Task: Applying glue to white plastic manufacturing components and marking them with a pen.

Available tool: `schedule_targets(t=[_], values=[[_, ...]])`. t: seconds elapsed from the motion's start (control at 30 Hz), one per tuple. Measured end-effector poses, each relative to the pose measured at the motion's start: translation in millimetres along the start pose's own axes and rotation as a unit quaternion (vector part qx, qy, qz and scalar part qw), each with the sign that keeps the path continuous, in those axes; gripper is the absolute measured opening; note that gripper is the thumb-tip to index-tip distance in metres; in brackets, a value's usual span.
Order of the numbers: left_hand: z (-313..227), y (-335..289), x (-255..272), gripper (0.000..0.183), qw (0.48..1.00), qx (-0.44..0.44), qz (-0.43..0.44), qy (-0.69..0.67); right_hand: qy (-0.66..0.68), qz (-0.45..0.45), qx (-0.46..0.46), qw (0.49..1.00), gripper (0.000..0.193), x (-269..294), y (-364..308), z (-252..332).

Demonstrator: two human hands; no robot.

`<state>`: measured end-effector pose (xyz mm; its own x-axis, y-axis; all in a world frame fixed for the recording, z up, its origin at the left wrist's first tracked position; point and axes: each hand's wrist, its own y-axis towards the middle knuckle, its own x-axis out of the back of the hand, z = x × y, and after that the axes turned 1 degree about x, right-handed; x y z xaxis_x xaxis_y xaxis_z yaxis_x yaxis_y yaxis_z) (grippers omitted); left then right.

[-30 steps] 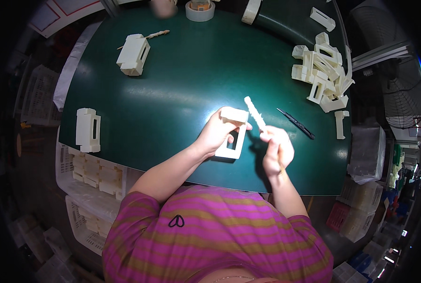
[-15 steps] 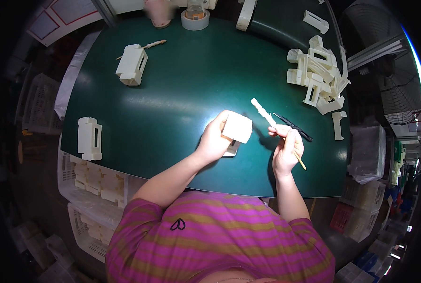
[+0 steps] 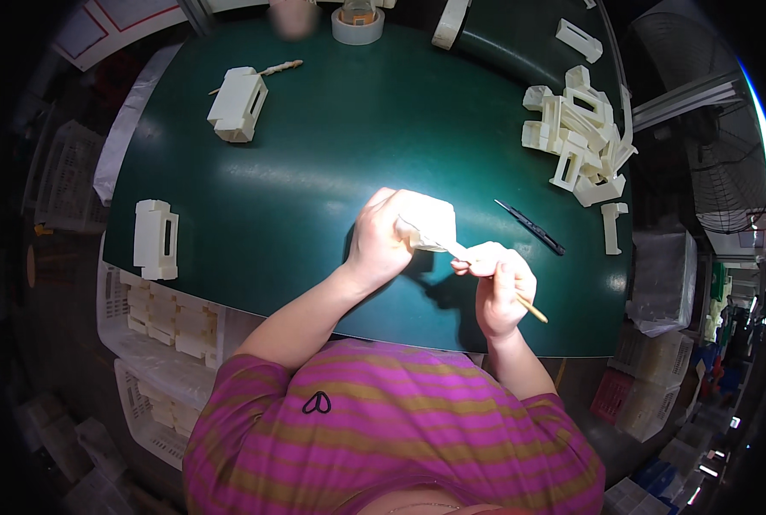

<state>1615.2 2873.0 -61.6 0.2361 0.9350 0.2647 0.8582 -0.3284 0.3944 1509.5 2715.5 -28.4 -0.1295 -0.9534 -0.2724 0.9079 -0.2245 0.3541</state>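
Note:
My left hand (image 3: 376,236) is closed around a white plastic part (image 3: 432,215), holding it just above the table. In my right hand (image 3: 501,290) is a thin wooden stick (image 3: 534,312) whose other end is wrapped in pale, lumpy material. That wrapped end reaches the lower right side of the plastic part; whether it goes inside cannot be made out under the glare. A black pen-like tool (image 3: 530,227) lies to the right of my hands.
A pile of cream plastic parts (image 3: 572,129) lies at the far right. One cream housing (image 3: 239,105) with another wrapped stick (image 3: 281,67) sits far left, another housing (image 3: 155,240) nearer. A tape roll (image 3: 357,33) stands at the back. Crates of parts (image 3: 164,322) stand below the left edge.
My right hand has moved left, bringing the stick's wrapped end from beside the plastic part onto it. My left hand has tilted the part and shifted slightly left.

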Motion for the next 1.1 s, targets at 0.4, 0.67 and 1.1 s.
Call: schedule_targets(t=[0.4,0.67,1.1], values=[[-3.7,1.7,2.7,0.018,0.993,-0.067,-0.031,0.092,-0.245,-0.015,0.135,0.96,0.03,-9.4,23.4,-6.5],[-1.2,8.8,9.8,0.028,0.992,-0.05,-0.102,0.059,-0.237,-0.017,0.226,0.945,0.024,-4.1,16.0,-14.7],[1.2,6.9,9.3,0.025,0.98,0.084,-0.066,0.171,-0.019,-0.102,-0.005,0.995,0.026,-58.0,4.7,-25.0]])
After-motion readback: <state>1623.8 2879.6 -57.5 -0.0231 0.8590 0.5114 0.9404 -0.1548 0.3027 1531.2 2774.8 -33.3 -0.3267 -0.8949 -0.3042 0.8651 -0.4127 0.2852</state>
